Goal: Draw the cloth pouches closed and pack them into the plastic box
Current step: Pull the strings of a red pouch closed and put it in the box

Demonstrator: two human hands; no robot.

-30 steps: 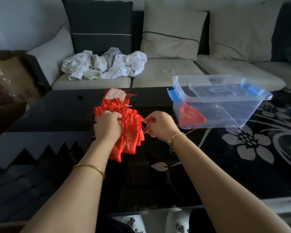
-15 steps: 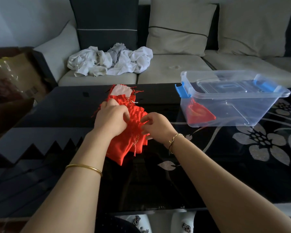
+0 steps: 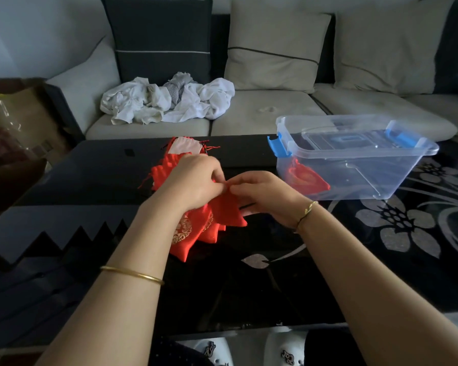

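a long beige sofa with dark and pale cushions filled the upper part of the frame. below it, a black glass table with grey flower print took the middle and lower part. right of centre on the table stood a clear plastic box with blue latches, open on top. one closed red pouch lay at its bottom, near the left wall. a heap of crumpled white clothes lay on the left sofa seat. a stack of red cloth pouches with gold embroidery lay fanned on the table in the centre of the frame, left of the box and not touching it. the left hand and the right hand met above this stack, their fingertips close together. both had curled fingers and pinched the upper edge of the top pouch. whether they held its cords or only the cloth, i cannot tell. a gold bangle was on the left forearm, a thin bracelet on the right wrist.
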